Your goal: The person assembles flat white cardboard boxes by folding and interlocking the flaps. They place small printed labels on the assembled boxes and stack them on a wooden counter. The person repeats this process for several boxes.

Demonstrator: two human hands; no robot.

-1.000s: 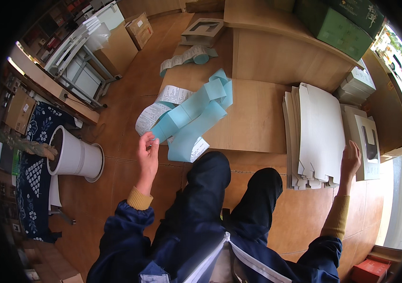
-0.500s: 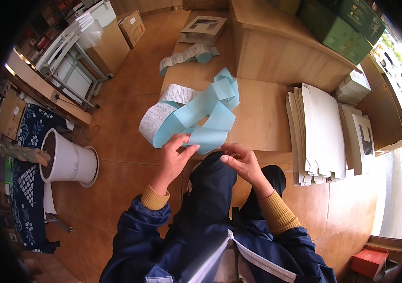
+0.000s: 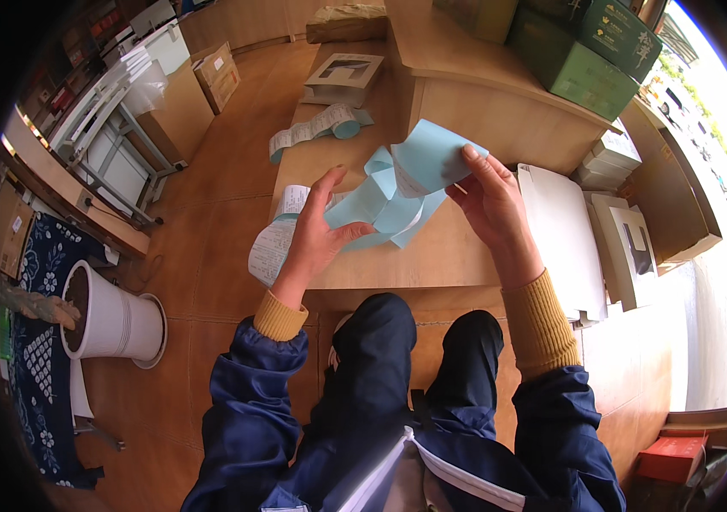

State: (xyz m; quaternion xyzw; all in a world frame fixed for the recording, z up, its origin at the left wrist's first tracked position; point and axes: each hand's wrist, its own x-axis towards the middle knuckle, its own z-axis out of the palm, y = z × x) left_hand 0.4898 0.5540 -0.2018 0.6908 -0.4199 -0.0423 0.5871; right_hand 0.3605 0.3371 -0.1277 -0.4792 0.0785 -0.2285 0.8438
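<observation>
- With our right hand (image 3: 500, 205), we pinch the raised blue paper strip (image 3: 436, 158).
- Our left hand (image 3: 316, 239) spreads, unclenched, beside it.

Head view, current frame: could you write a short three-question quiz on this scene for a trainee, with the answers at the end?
1. Which hand pinches the blue-backed paper strip between thumb and fingers?

2. True or false: the white flowerpot is to the left of the person's left hand.

3. What sits on the raised wooden counter in the upper right of the picture?
A) green boxes
B) the white flowerpot
C) a red box

Key:
1. The right hand.
2. True.
3. A.
</observation>
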